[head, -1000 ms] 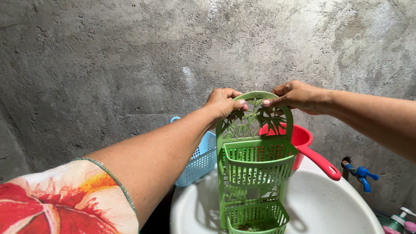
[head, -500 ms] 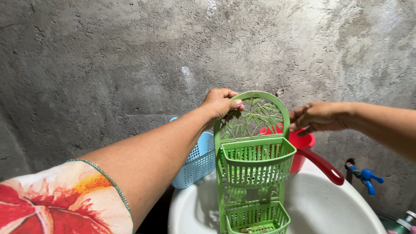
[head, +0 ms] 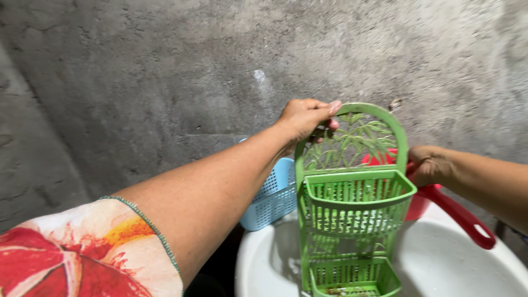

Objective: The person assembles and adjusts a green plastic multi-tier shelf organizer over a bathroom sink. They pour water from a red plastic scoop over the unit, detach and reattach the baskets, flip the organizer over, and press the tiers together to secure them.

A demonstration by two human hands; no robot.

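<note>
Two hands on one green rack (head: 352,220), the landmark for everything below. Rack is plastic, upright, two basket tiers under an arched back with a leaf cutout.

Left hand (head: 305,116): clenched over the upper left of the rack's arch, fingers wrapped around the rim, thumb side behind the lattice. Firm grasp on the rack.

Right hand (head: 428,165): at the rack's right edge, level with the top tier's rim. Fingers curl around something there, either the rack's side rail or the red handle (head: 459,215); cannot tell which from this angle.

Rack position: held above the white basin (head: 456,269), lower tier down inside the basin's outline. Some dark residue sits in the lower tier; upper tier looks bare.

Behind the rack, on its right: red scoop (head: 418,201), its long handle running down and away to the right over the basin.

Left of the rack, just behind it: blue basket (head: 272,198), perforated sides, partly hidden by the left forearm.

Rough grey concrete wall (head: 165,71) behind all of it. Floral sleeve (head: 82,258) far lower left of the rack.
</note>
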